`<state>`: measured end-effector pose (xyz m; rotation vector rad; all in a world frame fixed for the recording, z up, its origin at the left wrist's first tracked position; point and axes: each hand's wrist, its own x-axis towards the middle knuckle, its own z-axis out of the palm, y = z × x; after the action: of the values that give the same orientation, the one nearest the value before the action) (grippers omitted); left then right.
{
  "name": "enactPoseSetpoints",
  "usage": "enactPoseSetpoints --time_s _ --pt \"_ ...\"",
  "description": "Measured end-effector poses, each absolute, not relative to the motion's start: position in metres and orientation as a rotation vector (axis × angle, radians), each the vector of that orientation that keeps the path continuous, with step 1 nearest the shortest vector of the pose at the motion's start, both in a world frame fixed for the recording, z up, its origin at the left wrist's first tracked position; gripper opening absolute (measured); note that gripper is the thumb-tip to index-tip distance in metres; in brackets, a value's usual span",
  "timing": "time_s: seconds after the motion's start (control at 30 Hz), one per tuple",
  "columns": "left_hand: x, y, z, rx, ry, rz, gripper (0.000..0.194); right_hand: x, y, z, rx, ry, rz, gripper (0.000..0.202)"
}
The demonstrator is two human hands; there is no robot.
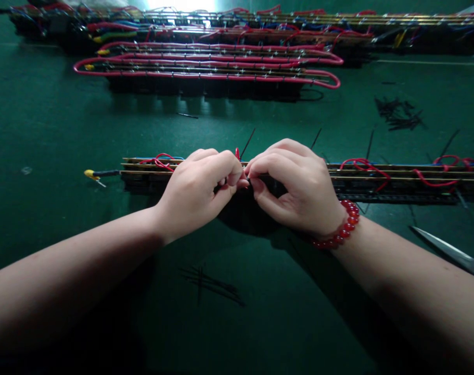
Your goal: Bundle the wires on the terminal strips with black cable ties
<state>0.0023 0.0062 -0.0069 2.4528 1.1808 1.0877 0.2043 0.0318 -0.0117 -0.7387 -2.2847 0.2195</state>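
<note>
A long, dark strip assembly (361,188) with brass-coloured rails and loops of red wire (363,164) lies across the green table. Over its left half, my left hand (205,179) is closed in a pinch. Facing it, my right hand (295,179) is also closed, thumb and forefinger together. A small dark bit of what looks like a black cable tie (249,180) shows where the fingertips meet; most of it is hidden. More thin black ties (315,138) stick up from the strip. A yellow-capped black lead (104,173) leaves its left end.
Similar wired assemblies (205,78) with thick red cable lie at the back. Loose black ties form a pile (400,113) at the back right and a smaller bunch (213,284) in front. Scissors (447,250), partly seen, lie beyond my right forearm.
</note>
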Motion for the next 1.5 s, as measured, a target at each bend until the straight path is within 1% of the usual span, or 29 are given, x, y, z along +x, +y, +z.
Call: enactPoseSetpoints --time_s 0.07,0.2,0.3,0.43,0.63,0.8,1.07,1.23,1.5 --pt "0.0022 0.0063 -0.0066 2.468 1.177 1.077 0.019 0.2041 0.0322 -0.0127 -0.730 -2.281 0.207 0.006" --pt "0.0024 0.0055 -0.0061 2.507 1.169 1.061 0.007 0.2037 0.0333 -0.0149 -0.678 -2.269 0.168 0.008" --pt "0.0022 0.0052 -0.0066 2.509 1.171 1.077 0.005 0.2040 0.0342 -0.0158 -0.633 -2.253 0.149 0.011" --pt "0.0016 0.0064 -0.0072 2.512 1.151 1.105 0.006 0.2052 0.0352 -0.0171 -0.582 -2.255 0.108 0.014" --pt "0.0019 0.0081 -0.0065 2.524 1.118 1.110 0.013 0.2052 0.0352 -0.0188 -0.570 -2.265 0.081 0.015" --pt "0.0020 0.0072 -0.0057 2.569 1.143 1.055 0.012 0.2041 0.0342 -0.0187 -0.577 -2.248 0.110 0.014" --pt "0.0028 0.0056 -0.0039 2.585 1.206 0.979 0.010 0.2026 0.0312 -0.0174 -0.544 -2.181 0.119 0.019" --pt "0.0021 0.0067 -0.0075 2.628 1.178 0.973 0.004 0.2033 0.0299 -0.0147 -0.542 -2.196 0.169 0.020" --pt "-0.0001 0.0072 -0.0084 2.706 1.109 0.998 0.012 0.2039 0.0287 -0.0125 -0.534 -2.262 0.241 0.021"
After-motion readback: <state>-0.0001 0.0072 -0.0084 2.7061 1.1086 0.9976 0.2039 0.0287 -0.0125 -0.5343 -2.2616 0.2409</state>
